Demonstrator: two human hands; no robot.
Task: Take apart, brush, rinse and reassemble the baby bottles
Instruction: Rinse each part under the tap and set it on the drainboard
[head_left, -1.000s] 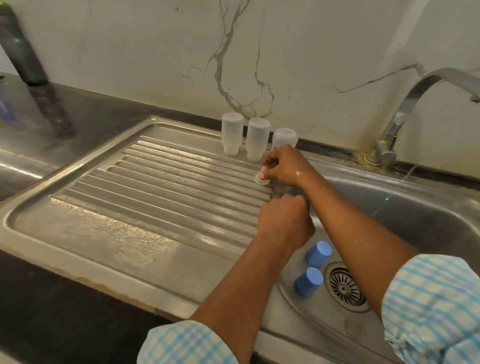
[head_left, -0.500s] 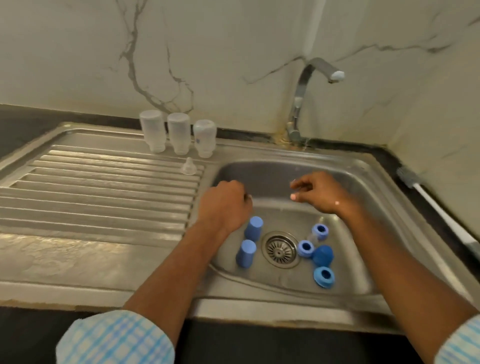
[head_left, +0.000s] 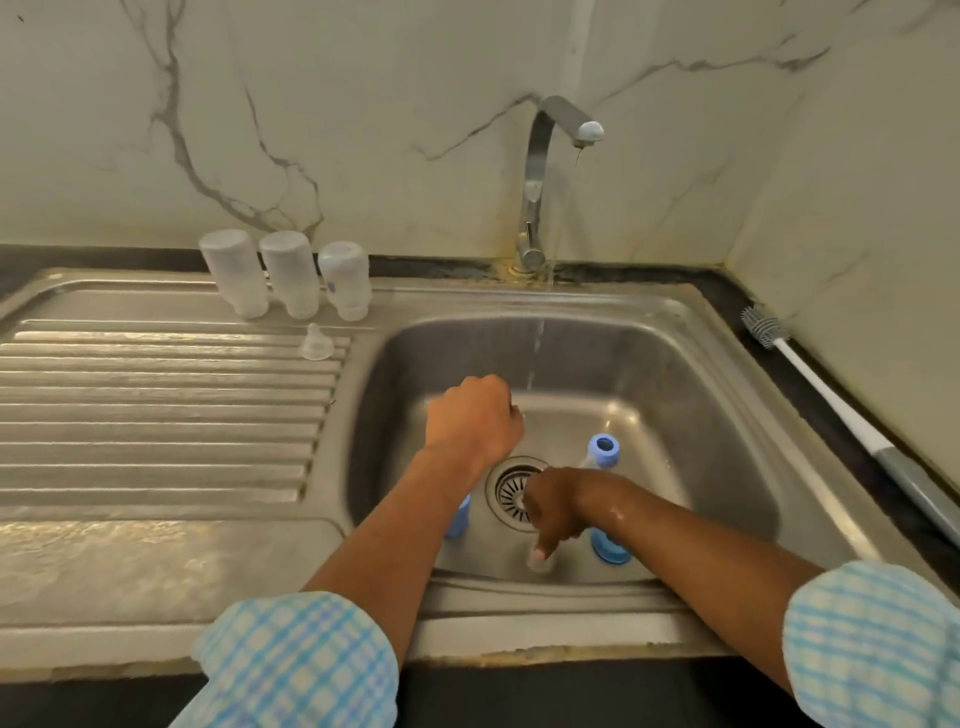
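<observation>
Three clear bottle bodies (head_left: 291, 275) stand upside down at the back of the drainboard, with one clear nipple (head_left: 315, 344) in front of them. My right hand (head_left: 553, 506) reaches down to the basin floor, and its fingertips pinch a second clear nipple (head_left: 540, 561) near the front wall. My left hand (head_left: 475, 421) hovers over the basin as a curled fist with nothing visible in it. A blue collar ring (head_left: 602, 451) with a nipple in it lies behind the right hand. Another blue ring (head_left: 612, 551) lies beside my wrist. A blue cap (head_left: 458, 519) shows partly behind my left forearm.
A thin stream runs from the tap (head_left: 540, 171) into the steel sink (head_left: 727, 415), behind my left hand. The drain strainer (head_left: 511, 491) sits between my hands. A white-handled bottle brush (head_left: 810, 379) lies on the dark counter to the right. The ribbed drainboard (head_left: 156, 415) is on the left.
My right hand left the nipple on the drainboard, crossed over the basin and dropped to its floor near the drain. The view swung right. My left fist moved a little further into the basin.
</observation>
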